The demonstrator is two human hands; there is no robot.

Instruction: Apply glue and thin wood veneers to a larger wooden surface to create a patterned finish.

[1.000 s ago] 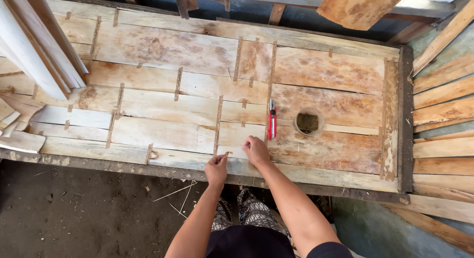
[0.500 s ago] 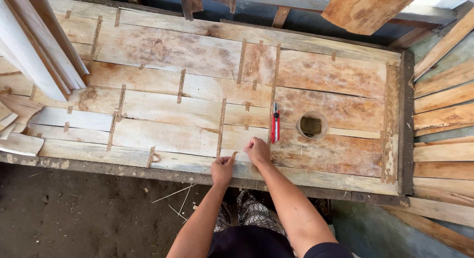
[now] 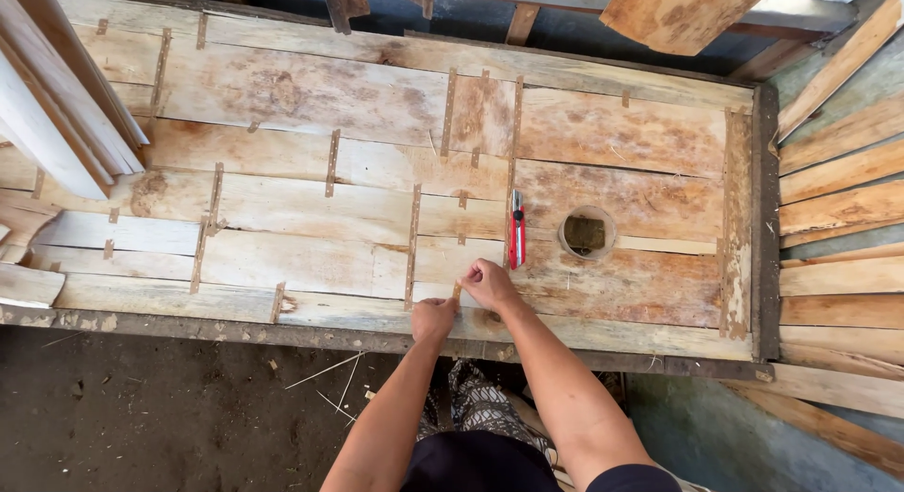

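Pale veneer sheets [image 3: 311,209], patched with thin brown strips, are spread over the counter [image 3: 753,219]. A small tan strip [image 3: 458,291] at the near edge is pinched by left hand [image 3: 433,318] and right hand [image 3: 488,283] fingers. A red cutter [image 3: 516,230] lies just beyond.

Both forearms are bare; a black top and dark patterned cloth with pale markings are worn.

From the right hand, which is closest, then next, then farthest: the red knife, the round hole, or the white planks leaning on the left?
1. Red utility knife, just above the right hand.
2. Round hole, up and to the right.
3. White planks, far left corner.
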